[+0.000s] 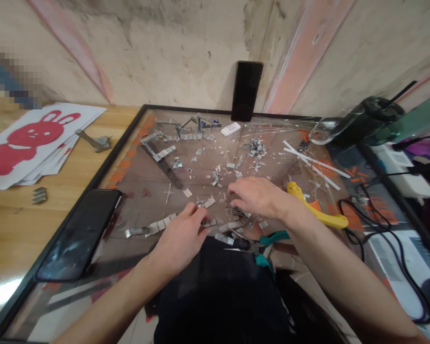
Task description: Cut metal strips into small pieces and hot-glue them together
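My left hand (182, 235) lies over a row of small grey square pieces (161, 224), thumb and fingers closed on it near its middle. The row shows on both sides of the hand, and a shiny metal strip (138, 232) sits at its left end. My right hand (256, 197) is bent downward with curled fingers at a small heap of grey pieces (241, 212); whatever its fingertips hold is hidden. Just below the hands are pliers (251, 246) with teal handles. Loose squares (209, 202) lie between the two hands.
A black phone (80, 234) lies at the left, and another phone (247, 91) leans on the wall. Metal scraps (256, 148), white sticks (315, 165) and a yellow-handled tool (317, 208) are on the glass top. Black cables (383, 220) and a dark cup (365, 122) stand right.
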Demonstrator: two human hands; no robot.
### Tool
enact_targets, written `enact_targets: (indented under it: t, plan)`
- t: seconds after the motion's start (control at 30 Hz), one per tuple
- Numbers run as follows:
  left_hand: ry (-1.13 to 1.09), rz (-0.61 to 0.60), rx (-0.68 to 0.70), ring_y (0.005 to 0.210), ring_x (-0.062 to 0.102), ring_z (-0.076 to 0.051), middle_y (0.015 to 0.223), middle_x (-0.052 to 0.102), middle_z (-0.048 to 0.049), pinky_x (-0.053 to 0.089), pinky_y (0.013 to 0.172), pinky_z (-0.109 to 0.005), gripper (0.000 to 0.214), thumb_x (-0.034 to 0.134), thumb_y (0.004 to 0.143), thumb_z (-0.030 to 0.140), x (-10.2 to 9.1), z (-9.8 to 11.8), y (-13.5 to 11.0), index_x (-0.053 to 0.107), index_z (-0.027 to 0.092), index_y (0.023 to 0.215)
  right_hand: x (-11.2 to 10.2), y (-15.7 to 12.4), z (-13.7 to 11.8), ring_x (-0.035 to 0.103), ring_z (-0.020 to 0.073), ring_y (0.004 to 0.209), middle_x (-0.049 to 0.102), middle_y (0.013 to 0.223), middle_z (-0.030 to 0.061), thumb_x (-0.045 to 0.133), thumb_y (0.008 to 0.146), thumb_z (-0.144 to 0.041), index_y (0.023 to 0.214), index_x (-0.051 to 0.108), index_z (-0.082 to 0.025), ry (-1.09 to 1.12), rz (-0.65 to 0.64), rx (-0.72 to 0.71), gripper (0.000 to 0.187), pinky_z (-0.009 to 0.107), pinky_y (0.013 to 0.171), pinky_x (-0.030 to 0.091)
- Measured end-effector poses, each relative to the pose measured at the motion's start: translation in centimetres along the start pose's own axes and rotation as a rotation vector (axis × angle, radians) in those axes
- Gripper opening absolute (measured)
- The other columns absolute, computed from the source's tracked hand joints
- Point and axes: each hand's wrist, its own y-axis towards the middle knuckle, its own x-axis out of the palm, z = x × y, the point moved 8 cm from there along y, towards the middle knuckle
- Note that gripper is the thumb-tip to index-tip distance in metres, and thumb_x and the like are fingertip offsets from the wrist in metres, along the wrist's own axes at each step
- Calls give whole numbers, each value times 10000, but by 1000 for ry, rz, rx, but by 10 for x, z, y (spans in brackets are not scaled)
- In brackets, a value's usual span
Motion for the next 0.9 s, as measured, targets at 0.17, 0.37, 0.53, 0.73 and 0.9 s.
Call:
enact_targets:
  t: [0.17,0.37,0.53,0.73,0.9]
  plan:
    - [-2,-20,28,736,560,-173,883,510,-29,434,688,-316,65,442,817,184,1,1,-2,490,185,860,1,2,-3,603,248,915,669,940,94,510,834,-243,960,617,-144,-2,13,-6,192,325,713,435]
    - [51,-90,146,834,580,-186,999,509,-64,448,757,-331,278,356,806,75,6,11,-4,502,191,1012,2,3,-3,614,243,879,660,908,92,531,804,-195,927,634,-156,-13,5,15,165,319,689,446]
    - [92,-102,199,925,563,-235,1003,543,-78,453,789,-377,305,376,812,88,4,24,0,490,180,1081,-1,9,6,577,266,984,593,1112,127,464,845,-234,1069,596,-174,-18,107,104,267,365,743,462]
    - [-37,10,105,795,590,-204,935,568,-55,465,738,-351,189,478,834,282,-17,16,15,543,174,975,7,20,1,299,263,1305,358,1429,113,498,801,-172,1310,438,-175,147,174,-66,513,448,1010,289]
    - [7,215,-11,813,603,-200,1034,555,-59,465,710,-328,328,515,810,294,-32,4,35,491,193,1121,2,10,0,591,192,997,677,1062,35,451,816,-154,1006,656,-227,256,100,-171,290,313,844,413]
